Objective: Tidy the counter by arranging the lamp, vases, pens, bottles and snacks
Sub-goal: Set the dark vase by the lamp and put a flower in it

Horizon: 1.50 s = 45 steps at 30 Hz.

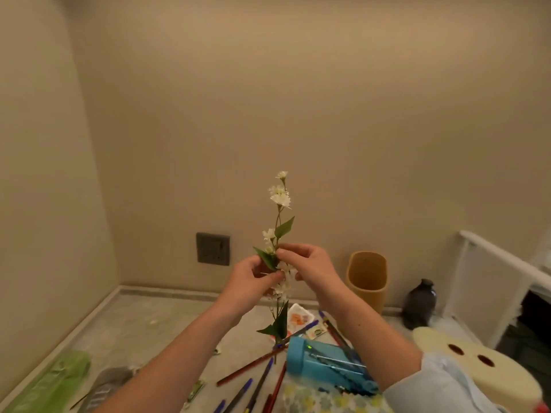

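Note:
I hold an artificial flower stem [279,228] with small white blooms and green leaves upright above the counter [143,320]. My left hand [253,278] pinches the stem at mid-height. My right hand [307,265] pinches it just above, by a leaf. Beneath them lie several pens and pencils [253,380], a blue bottle [328,365] on its side and a white snack packet [299,318]. A tan vase [368,278] and a dark grey vase [419,304] stand against the back wall. A cream holder [477,365] with two round holes sits at the right.
A green plastic packet [50,386] lies along the counter's left edge, with a grey packet [110,386] beside it. A dark wall socket [213,248] is on the back wall. A white rack [492,281] stands at the far right.

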Each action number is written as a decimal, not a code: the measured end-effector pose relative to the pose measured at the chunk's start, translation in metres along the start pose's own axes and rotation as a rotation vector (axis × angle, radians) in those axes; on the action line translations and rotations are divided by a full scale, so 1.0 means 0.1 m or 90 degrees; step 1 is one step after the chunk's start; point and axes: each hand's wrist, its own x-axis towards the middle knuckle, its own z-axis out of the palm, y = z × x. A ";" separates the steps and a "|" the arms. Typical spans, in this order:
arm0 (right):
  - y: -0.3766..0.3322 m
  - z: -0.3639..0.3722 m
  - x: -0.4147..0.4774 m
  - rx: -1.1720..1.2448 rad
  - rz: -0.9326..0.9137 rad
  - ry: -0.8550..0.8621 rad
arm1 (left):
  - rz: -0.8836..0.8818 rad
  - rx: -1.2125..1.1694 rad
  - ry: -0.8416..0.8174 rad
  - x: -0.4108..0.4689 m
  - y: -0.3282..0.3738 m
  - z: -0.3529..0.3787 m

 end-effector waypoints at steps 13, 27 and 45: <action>-0.34 -1.78 0.09 -0.078 -0.113 0.174 | 0.085 -0.086 -0.056 0.65 0.70 1.68; 0.02 -2.90 0.35 -0.127 -0.202 0.279 | 0.133 -0.071 -0.038 1.18 0.70 2.95; 0.65 -3.21 0.85 -0.104 -0.168 0.378 | 0.084 -0.046 -0.045 1.83 0.29 3.50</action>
